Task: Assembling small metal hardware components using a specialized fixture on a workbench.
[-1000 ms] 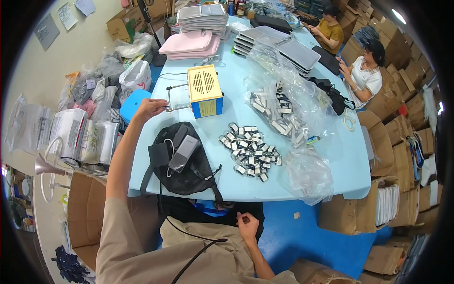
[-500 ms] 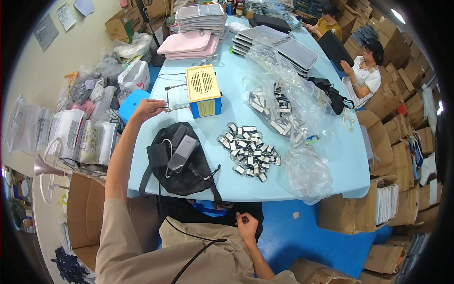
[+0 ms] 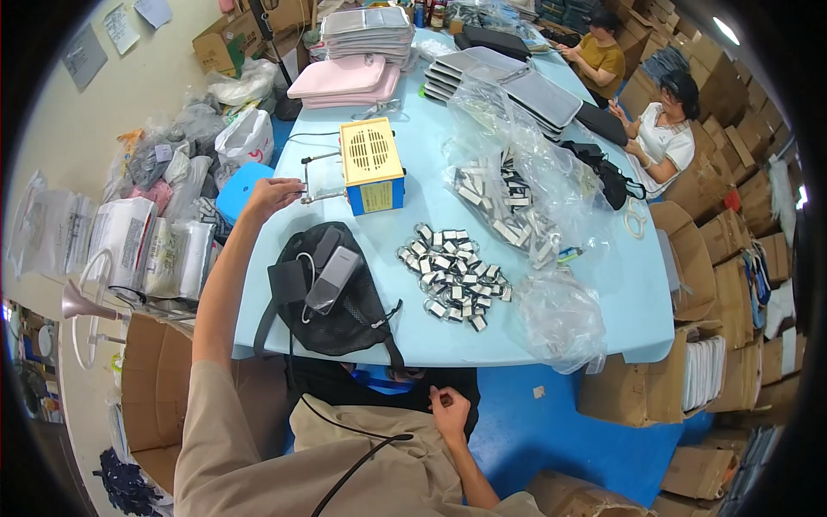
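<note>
My left hand (image 3: pixel 277 195) reaches over the table's left edge, fingers pinched together at the open end of a metal wire frame (image 3: pixel 324 198). Whatever the fingertips hold is too small to make out. The frame juts from a yellow and blue box (image 3: pixel 372 164) with a slotted round vent on top. My right hand (image 3: pixel 451 414) rests low at my lap, fingers curled in, with nothing showing in it. Nearest to my body on the table lies a black mesh bag (image 3: pixel 357 319) carrying a grey power bank (image 3: pixel 334 280). Right of it is a pile of small black-and-white looped pieces (image 3: pixel 457 276).
A clear plastic bag (image 3: pixel 564 319) holds more such pieces. Pink pouches (image 3: pixel 345 79) and grey cases (image 3: pixel 538 95) stand stacked farther back. Two people sit along the right side. Cardboard boxes (image 3: pixel 633 383) flank the blue floor; a cable crosses my lap.
My left hand has shifted very slightly at the frame's end; my right hand stays put. On the far right, the person in white has lowered a black case onto the table.
</note>
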Demonstrator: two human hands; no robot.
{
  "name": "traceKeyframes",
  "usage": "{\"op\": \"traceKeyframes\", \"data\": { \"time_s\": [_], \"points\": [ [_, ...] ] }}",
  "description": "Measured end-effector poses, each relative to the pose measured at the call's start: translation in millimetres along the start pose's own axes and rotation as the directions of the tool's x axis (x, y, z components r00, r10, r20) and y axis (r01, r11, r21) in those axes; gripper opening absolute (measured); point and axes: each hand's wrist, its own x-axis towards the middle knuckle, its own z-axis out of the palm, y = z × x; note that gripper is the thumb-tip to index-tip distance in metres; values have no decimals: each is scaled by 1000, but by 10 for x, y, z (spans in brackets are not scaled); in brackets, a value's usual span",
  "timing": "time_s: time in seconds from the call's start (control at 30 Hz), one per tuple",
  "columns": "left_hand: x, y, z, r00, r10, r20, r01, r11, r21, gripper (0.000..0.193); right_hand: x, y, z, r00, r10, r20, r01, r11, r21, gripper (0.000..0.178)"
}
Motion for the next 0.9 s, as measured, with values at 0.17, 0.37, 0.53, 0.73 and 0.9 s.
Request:
{"op": "traceKeyframes", "data": {
  "time_s": [0.17, 0.37, 0.53, 0.73, 0.9],
  "points": [
    [-15, -1, -14, 1000, -2, 21, 2, 1000, 27, 34, 1, -1, -2, 1000, -1, -7, 1, 1000, 8, 30],
    [-20, -51, -20, 999, 46, -29, -45, 998, 41, 30, -1, 0, -9, 1000, 6, -11, -6, 1000, -7, 29],
    [-21, -131, -160, 974, 193, -116, -172, 970, 173, 27, -11, -25, 13, 1000, -11, -22, 11, 1000, -1, 30],
    [-196, -170, -319, 930, 314, -191, -266, 934, 241, 30, -5, 20, 11, 1000, -13, -8, 13, 1000, 18, 27],
    [-401, -168, -419, 929, 327, -175, -306, 942, 135, 37, -11, -31, 9, 1000, -8, -2, 8, 1000, 8, 27]
  ]
}}
